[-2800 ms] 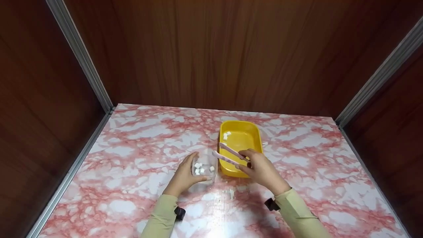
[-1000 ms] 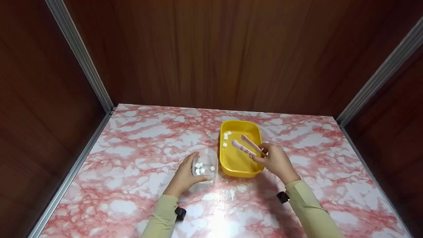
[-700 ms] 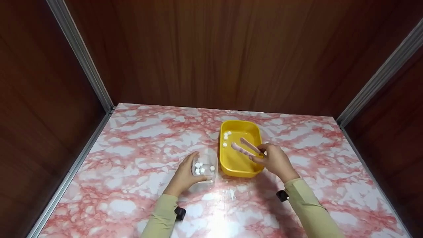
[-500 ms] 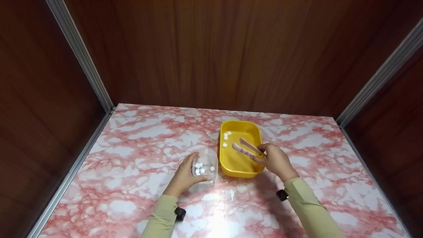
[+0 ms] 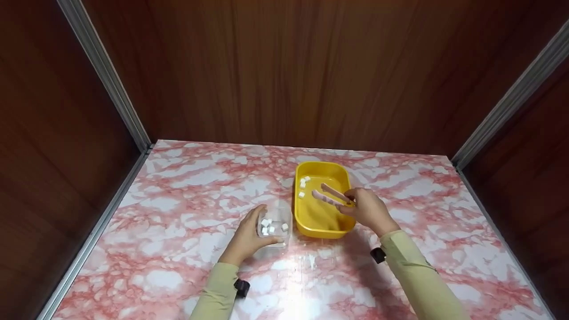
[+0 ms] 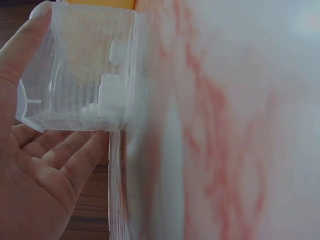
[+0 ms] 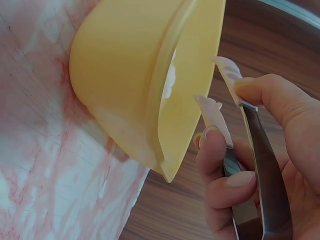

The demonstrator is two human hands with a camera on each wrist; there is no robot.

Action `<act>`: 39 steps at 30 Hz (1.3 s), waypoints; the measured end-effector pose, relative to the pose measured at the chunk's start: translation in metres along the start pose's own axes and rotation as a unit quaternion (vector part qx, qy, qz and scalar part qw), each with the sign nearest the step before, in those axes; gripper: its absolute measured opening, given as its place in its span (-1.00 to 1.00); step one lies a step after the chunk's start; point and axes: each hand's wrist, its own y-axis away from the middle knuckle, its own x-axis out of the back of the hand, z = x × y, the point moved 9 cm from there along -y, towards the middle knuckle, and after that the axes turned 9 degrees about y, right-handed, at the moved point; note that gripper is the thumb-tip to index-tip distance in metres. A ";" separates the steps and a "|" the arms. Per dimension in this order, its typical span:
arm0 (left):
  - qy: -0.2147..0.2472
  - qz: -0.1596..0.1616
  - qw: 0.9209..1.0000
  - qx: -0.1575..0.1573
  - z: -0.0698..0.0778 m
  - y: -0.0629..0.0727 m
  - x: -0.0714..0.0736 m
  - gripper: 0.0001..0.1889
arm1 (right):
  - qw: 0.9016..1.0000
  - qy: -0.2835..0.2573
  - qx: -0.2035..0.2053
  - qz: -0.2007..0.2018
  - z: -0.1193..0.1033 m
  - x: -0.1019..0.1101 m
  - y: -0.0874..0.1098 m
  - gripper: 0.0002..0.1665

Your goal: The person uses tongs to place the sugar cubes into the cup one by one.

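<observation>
My left hand [image 5: 249, 238] grips a clear plastic container [image 6: 75, 65], thumb on one side and fingers on the other. Several small white cubes [image 5: 265, 230] lie in it; the left wrist view shows them through its wall. Over the yellow tray [image 5: 318, 233], my right hand [image 5: 369, 211] holds a pair of tongs [image 7: 270, 185] with metal arms and pale pink tips. The tips [image 7: 212, 117] stand apart with nothing between them, above the tray's inside. Several white cubes [image 5: 302, 194] lie along the tray's left side, partly seen past the rim in the right wrist view.
The table [image 5: 178, 249] has a red and white marbled top. Dark wood-look panels [image 5: 284, 75] rise behind it and at both sides, with metal strips [image 5: 106, 75] at the corners. The tray stands just right of the clear container.
The tongs have moved right from near the clear container to over the yellow tray. One more white cube lies in the tray than 2.8 seconds ago. The left hand has stayed in place.
</observation>
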 end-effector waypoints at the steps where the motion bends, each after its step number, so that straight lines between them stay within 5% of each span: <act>1: -0.001 0.000 1.000 -0.001 0.000 0.000 0.000 0.14 | 1.000 0.004 -0.001 -0.001 0.000 0.000 -0.001 -0.69; 16: -0.006 0.001 1.000 -0.004 0.001 -0.001 0.001 0.13 | 0.999 0.020 -0.007 -0.041 -0.010 0.003 -0.016 -0.58; 39: -0.006 0.002 1.000 0.005 -0.001 -0.002 0.001 0.14 | 0.997 0.049 -0.003 -0.056 -0.020 -0.002 -0.036 -0.67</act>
